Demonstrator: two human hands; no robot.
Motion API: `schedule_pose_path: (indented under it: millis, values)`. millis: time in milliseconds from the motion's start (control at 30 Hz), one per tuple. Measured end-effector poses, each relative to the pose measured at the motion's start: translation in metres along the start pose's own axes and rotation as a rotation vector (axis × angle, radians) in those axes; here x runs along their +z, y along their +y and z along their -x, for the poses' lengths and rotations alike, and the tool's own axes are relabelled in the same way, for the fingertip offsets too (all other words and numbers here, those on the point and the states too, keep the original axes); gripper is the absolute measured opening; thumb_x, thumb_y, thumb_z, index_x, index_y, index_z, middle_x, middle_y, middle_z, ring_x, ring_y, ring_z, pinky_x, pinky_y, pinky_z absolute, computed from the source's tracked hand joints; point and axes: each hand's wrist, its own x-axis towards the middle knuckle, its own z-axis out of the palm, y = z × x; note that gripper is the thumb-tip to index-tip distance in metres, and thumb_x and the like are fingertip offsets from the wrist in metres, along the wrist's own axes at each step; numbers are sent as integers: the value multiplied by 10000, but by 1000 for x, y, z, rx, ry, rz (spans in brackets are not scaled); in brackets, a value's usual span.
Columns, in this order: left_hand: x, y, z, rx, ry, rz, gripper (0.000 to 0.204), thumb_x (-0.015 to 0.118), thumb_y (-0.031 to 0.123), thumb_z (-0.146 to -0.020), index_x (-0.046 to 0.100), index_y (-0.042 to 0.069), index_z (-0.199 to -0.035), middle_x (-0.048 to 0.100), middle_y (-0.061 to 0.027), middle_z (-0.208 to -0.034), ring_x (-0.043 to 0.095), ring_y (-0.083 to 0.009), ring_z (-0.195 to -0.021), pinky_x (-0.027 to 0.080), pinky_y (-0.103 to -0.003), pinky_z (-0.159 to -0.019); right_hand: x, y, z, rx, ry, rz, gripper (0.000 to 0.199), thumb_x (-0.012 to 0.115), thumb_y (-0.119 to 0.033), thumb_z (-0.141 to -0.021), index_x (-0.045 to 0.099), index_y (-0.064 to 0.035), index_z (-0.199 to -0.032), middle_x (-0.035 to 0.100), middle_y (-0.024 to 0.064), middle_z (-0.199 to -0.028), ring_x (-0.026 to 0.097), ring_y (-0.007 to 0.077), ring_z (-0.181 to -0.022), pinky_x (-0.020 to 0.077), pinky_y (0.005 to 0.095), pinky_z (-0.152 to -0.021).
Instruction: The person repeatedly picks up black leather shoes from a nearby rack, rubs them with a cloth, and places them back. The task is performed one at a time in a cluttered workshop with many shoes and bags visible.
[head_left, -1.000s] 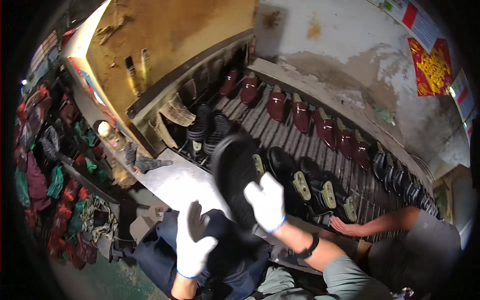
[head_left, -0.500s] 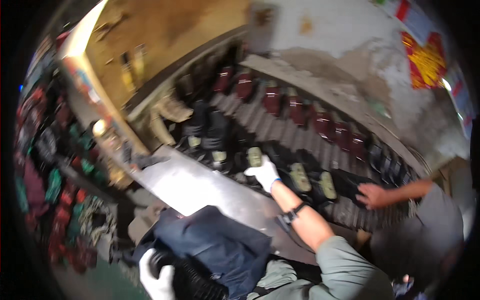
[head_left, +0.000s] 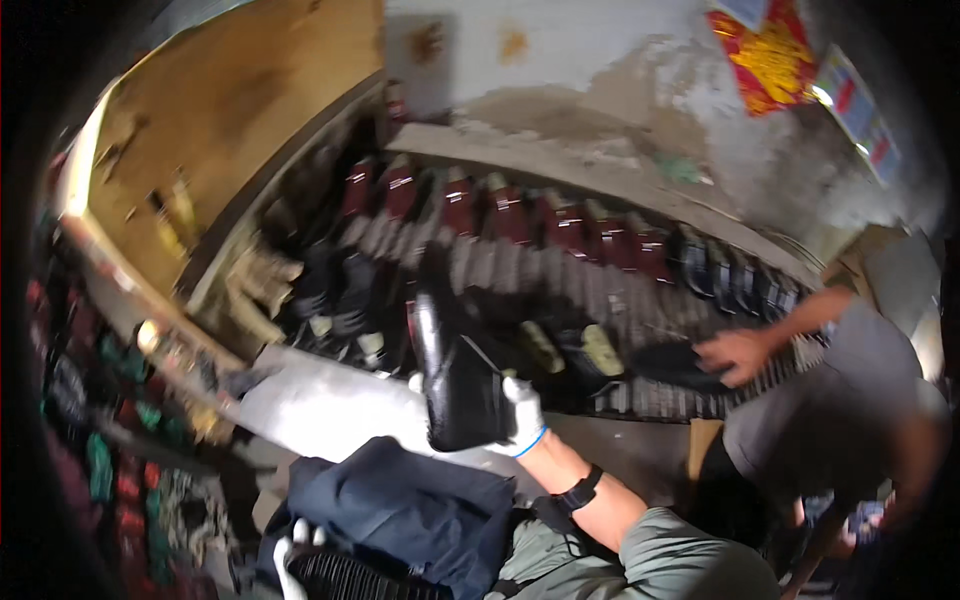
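Observation:
My right hand [head_left: 524, 418], in a white glove, grips a black leather shoe [head_left: 462, 375] and holds it up above the metal ledge. At the lower left my left hand [head_left: 298, 552], also gloved in white, is closed round a black shoe with a ribbed sole [head_left: 355, 578], partly cut off by the lower edge. Dark blue cloth [head_left: 400, 510] lies beneath and beside it. Beyond the raised shoe, black shoes with pale yellowish patches [head_left: 590, 355] rest on a slatted rack [head_left: 600, 285].
Glossy maroon shoes [head_left: 508, 212] line the rack's far side. A co-worker's hand [head_left: 735, 355] touches a black shoe [head_left: 675, 365] at the right. To the left are a bright metal ledge [head_left: 310, 400], a stained yellowish panel [head_left: 250, 110] and a heap of dark red and green items [head_left: 125, 440].
My right hand has lifted a black shoe off the rack and brought it nearer. My left hand still holds its shoe, now lower in view. The whole view has shifted.

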Motion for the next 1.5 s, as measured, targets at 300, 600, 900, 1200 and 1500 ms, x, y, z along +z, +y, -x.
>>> schedule_pose_path:
  millis: [300,600,900,1200,1500]
  values:
    - [-25,74,-12,647,-398,-343,736,722,580,-1049,587,-2,-1478,696,-207,-1427,663,-370,-1358,510,-512,-1191,122,91,5,510,11,58,1059,933,-500,-738,501,-112,-1623,604,166,-1470,589,403,-1324,451,595,-1209]
    - [-77,10,0,523,-362,12,840,648,625,-1079,501,2,-1623,655,-177,-1527,626,-320,-1430,485,-466,-1229,145,133,71,215,-415,1156,1350,995,-320,-709,230,63,-1753,498,269,-1684,546,354,-1524,432,473,-1271]
    - [-74,35,3,569,-366,-145,1008,768,696,-964,484,-2,-1633,652,-200,-1527,635,-313,-1417,464,-474,-1247,132,150,91,146,-634,1518,1287,981,-306,-691,301,160,-1679,522,349,-1625,547,439,-1516,400,494,-1291]
    - [-82,47,-21,673,-421,-169,873,735,691,-992,557,52,-1561,657,-193,-1502,643,-334,-1404,486,-502,-1219,139,156,87,240,-501,1392,1279,979,-306,-690,310,159,-1676,520,346,-1627,538,449,-1524,389,505,-1299]
    - [-77,43,-10,487,-414,-72,1020,823,680,-912,490,44,-1636,661,-198,-1494,649,-334,-1399,495,-498,-1226,130,160,83,259,-510,1391,1226,976,-319,-697,370,143,-1658,522,337,-1634,529,453,-1534,385,506,-1301]
